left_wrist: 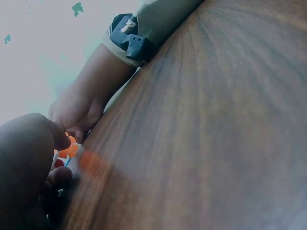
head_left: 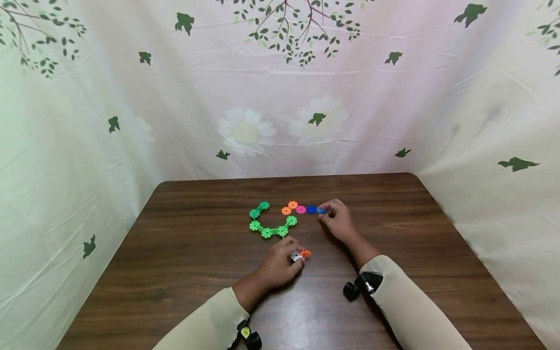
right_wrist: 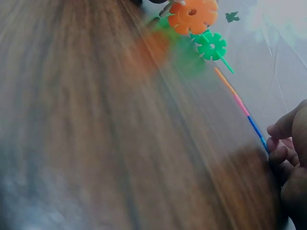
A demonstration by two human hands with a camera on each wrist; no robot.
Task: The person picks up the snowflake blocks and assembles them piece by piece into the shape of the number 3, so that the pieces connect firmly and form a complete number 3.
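Observation:
My right hand (head_left: pixel 340 221) pinches the light blue notched disc (head_left: pixel 321 210) at the right end of a short chain. Leftward from it run a dark blue disc (head_left: pixel 311 210), a pink disc (head_left: pixel 301 209) and two orange discs (head_left: pixel 292 204). My left hand (head_left: pixel 282 262) holds a white disc (head_left: pixel 296 255) and an orange disc (head_left: pixel 306 253) just above the table, nearer the front. In the right wrist view that orange disc (right_wrist: pixel 193 17) stands upright, and the chain appears edge-on. Fingers partly hide the pieces in the left wrist view.
A curved chain of several green discs (head_left: pixel 267 233) lies left of the orange ones, beyond my left hand. Everything rests on a dark wooden table (head_left: pixel 210 272). Behind it hangs a printed pale cloth (head_left: pixel 280 97). Both sleeves carry black wrist cameras (head_left: pixel 351 291).

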